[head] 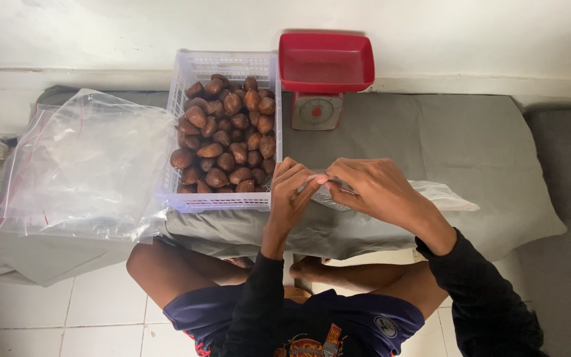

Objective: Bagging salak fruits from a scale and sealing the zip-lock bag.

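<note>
I sit cross-legged on the tiled floor with a grey cushion [470, 152] in front of me, and both my hands meet over its near edge. My left hand [290, 195] has its fingers [293, 173] curled narrow and pinched onto the mouth of a clear plastic bag [441, 195]. My right hand [378, 192] grips the same bag from the other side, fingers [342, 188] closed on the crumpled plastic, so the two hands touch at the fingertips. The rest of the bag lies flat on the cushion, stretching away to my right past my wrist. I cannot tell whether anything is inside it.

Just beside my left hand, touching the cushion's left part, stands a white slatted plastic basket [223, 201] filled with brown, scaly-skinned fruits [226, 135], heaped to near the rim. Left of the basket lies a loose stack of clear plastic bags [87, 165] with thin red lines along the edges, resting partly on the cushion and partly over the floor.

Behind my hands, against the white wall, a small kitchen scale [316, 110] with a round dial carries a red rectangular tray [326, 61]. It stands just beside the basket's far right corner, well apart from the bag that I hold.
</note>
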